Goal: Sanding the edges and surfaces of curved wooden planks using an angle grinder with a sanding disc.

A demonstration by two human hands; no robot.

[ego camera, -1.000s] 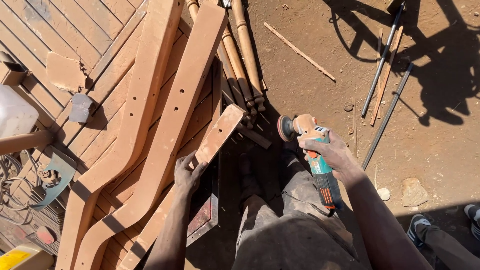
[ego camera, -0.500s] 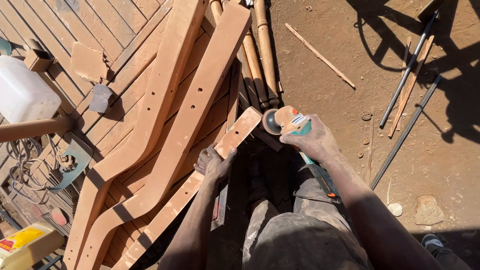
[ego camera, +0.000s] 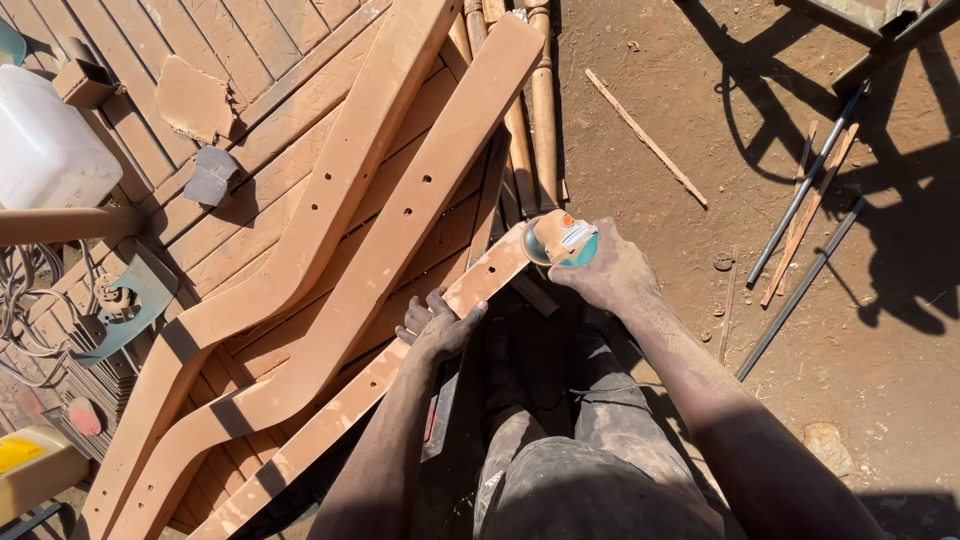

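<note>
My right hand [ego camera: 612, 272] grips a teal and orange angle grinder [ego camera: 562, 240], its disc resting against the upper end of a narrow drilled wooden slat [ego camera: 478, 285]. My left hand [ego camera: 438, 326] presses down on the same slat a little lower. The slat runs diagonally from lower left to upper right, beside two long curved wooden boards [ego camera: 330, 215] with drilled holes. My dusty legs [ego camera: 560, 470] show below, in shadow.
A slatted wooden panel [ego camera: 240, 60] lies under the boards. Turned wooden posts [ego camera: 540, 110] lean at top centre. A white plastic canister [ego camera: 45, 145] sits at left, a yellow container [ego camera: 30, 465] lower left. Metal rods [ego camera: 800, 210] and a thin stick [ego camera: 645, 135] lie on the dirt at right.
My right hand has brought the grinder up and left onto the end of the slat. My left hand has slid up the slat and pressed on it.
</note>
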